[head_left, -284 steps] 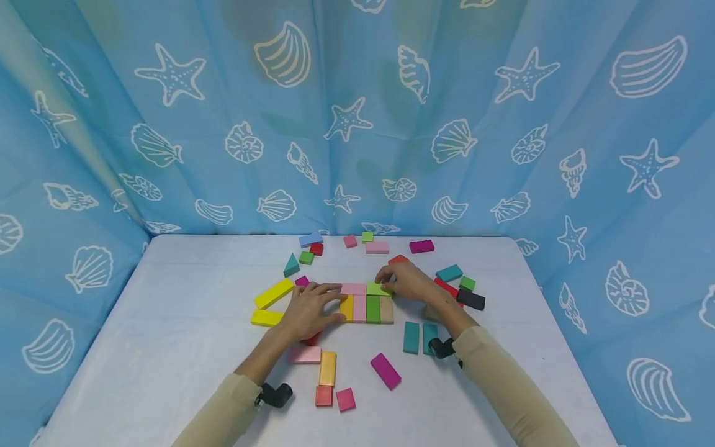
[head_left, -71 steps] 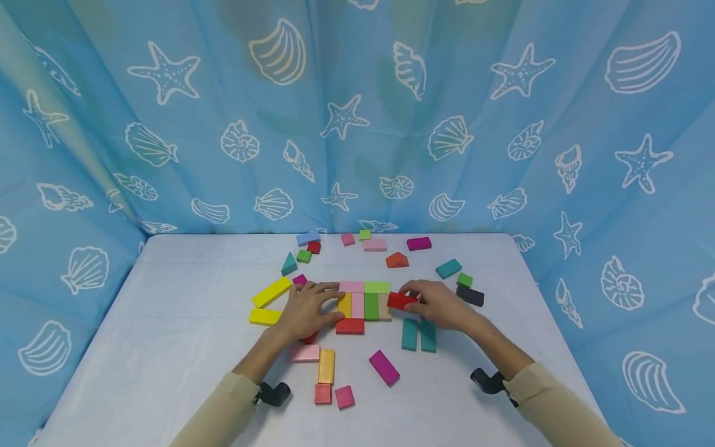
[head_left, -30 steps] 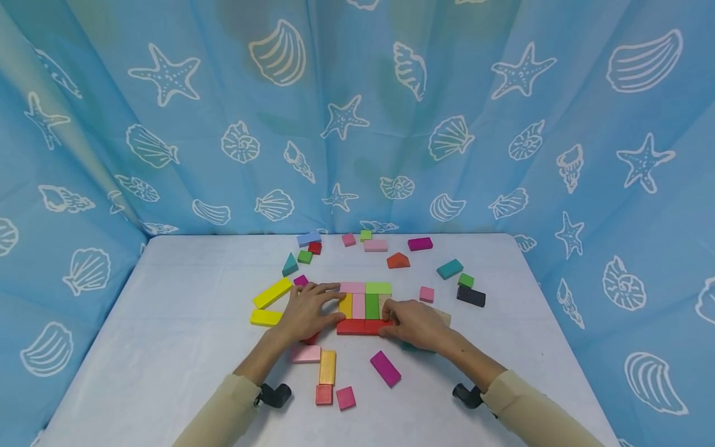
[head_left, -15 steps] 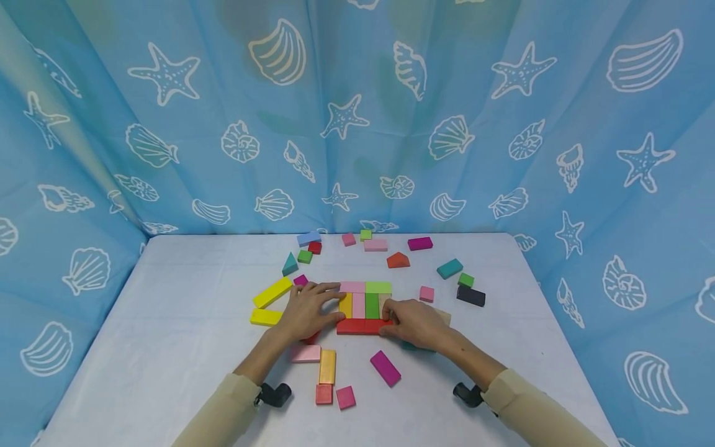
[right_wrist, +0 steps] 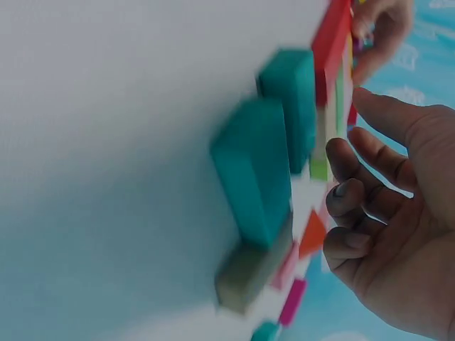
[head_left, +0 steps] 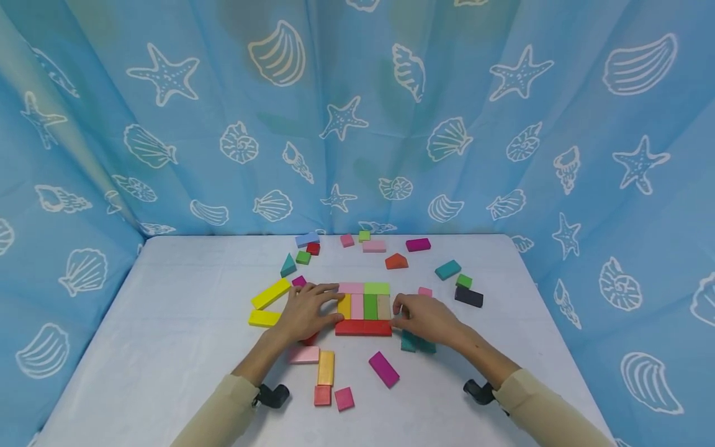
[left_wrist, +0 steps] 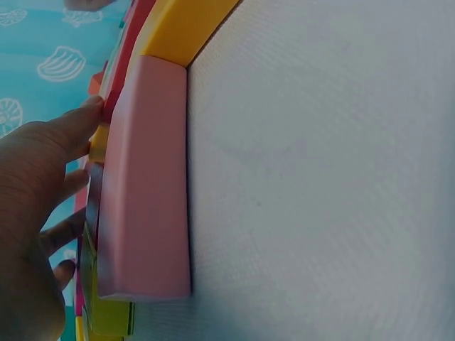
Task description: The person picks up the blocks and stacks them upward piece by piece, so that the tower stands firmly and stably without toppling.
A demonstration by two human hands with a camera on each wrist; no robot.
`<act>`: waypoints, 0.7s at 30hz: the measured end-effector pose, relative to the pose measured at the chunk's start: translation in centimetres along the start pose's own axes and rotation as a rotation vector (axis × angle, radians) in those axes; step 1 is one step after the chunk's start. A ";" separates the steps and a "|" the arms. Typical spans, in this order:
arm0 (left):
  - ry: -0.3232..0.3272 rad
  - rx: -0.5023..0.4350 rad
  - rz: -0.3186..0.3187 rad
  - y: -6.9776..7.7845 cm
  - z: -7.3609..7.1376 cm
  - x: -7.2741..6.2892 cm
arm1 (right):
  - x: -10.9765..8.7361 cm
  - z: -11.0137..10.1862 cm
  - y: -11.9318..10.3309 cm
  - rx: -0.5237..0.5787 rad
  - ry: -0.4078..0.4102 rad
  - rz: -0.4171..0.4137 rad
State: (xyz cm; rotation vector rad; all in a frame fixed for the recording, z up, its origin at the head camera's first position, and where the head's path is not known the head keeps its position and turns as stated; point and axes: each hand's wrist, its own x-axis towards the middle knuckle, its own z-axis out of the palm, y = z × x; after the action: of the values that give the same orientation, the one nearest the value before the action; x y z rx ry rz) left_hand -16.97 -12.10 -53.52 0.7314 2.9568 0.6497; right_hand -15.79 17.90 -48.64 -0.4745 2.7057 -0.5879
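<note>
In the head view, several wooden blocks lie packed into a rectangle mid-table. Pink (head_left: 350,288) and light green (head_left: 377,288) blocks make its far row. Yellow (head_left: 344,305), pink (head_left: 357,307), green (head_left: 370,307) and tan (head_left: 383,307) blocks stand side by side in the middle. Two red blocks (head_left: 364,328) form the near row. My left hand (head_left: 308,310) rests at the left end, fingertips against the yellow block. Just off the right end, my right hand (head_left: 427,316) has loosely bent fingers; the right wrist view shows nothing between them.
Teal blocks (head_left: 409,341) lie partly under the right hand. Loose blocks are scattered around: yellow bars (head_left: 271,293) left, a magenta block (head_left: 384,369) in front, a black block (head_left: 469,296) right, an orange block (head_left: 396,261) behind. A shell-patterned curtain (head_left: 357,155) hangs beyond the table.
Two red blocks have come to lie along the rectangle's near side, the second carried there by the right hand. That hand has since let go and drawn slightly right. The left hand stays put.
</note>
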 end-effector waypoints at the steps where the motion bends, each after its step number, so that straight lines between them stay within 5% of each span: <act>1: -0.001 0.001 -0.001 0.0 0.0 0.0 | -0.1 -0.4 0.4 -0.001 -0.002 0.009; 9: -0.001 -0.003 0.001 0.0 -0.1 0.0 | -1.1 -2.0 3.2 -0.062 -0.073 0.028; 21: 0.003 -0.010 0.007 0.0 0.0 -0.1 | -1.4 -0.5 2.7 -0.196 -0.093 -0.013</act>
State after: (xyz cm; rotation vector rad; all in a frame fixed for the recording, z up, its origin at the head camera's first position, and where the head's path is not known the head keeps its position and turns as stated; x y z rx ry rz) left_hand -16.89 -12.17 -53.50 0.7402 2.9531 0.6670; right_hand -15.39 20.92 -49.11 -0.5552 2.6851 -0.2966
